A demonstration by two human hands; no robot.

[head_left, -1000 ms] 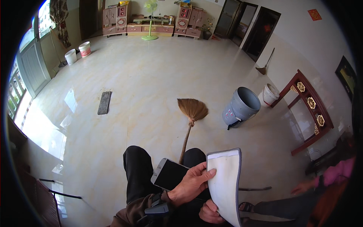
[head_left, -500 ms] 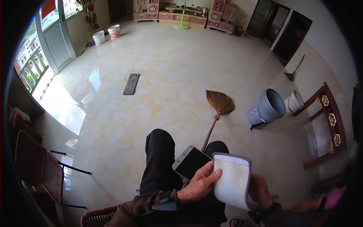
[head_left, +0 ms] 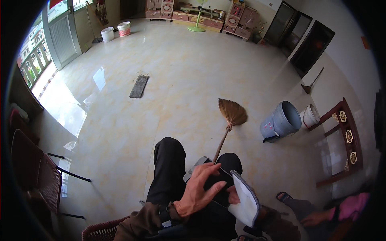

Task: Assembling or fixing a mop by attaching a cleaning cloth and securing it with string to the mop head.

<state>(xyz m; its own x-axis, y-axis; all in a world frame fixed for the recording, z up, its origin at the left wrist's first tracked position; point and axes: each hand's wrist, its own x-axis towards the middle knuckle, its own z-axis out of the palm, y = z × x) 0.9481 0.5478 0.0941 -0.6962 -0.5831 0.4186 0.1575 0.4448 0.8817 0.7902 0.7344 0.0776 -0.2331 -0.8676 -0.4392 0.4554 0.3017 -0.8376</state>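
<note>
I sit with both legs in black trousers [head_left: 169,168]. My left hand [head_left: 199,190] lies over a dark-screened phone [head_left: 215,185] on my lap, fingers spread across it and gripping it. My right hand [head_left: 233,197] is mostly hidden behind a white pad of paper [head_left: 244,199], which it holds upright and slightly curled beside the phone; only its thumb shows. A straw broom [head_left: 230,113] lies on the floor ahead, its handle running back between my knees.
A grey bin [head_left: 281,120] lies tipped beside a small white bucket [head_left: 310,115]. A dark mat [head_left: 139,86] lies on the tiled floor. A wooden chair [head_left: 341,140] stands right, a wicker chair [head_left: 36,172] left. Another person's pink sleeve [head_left: 350,205] and sandalled foot [head_left: 284,197] are at lower right.
The view has swung, so the room sits differently in the picture. My left hand has spread over the phone, and the white pad has turned more edge-on and drawn closer to the phone.
</note>
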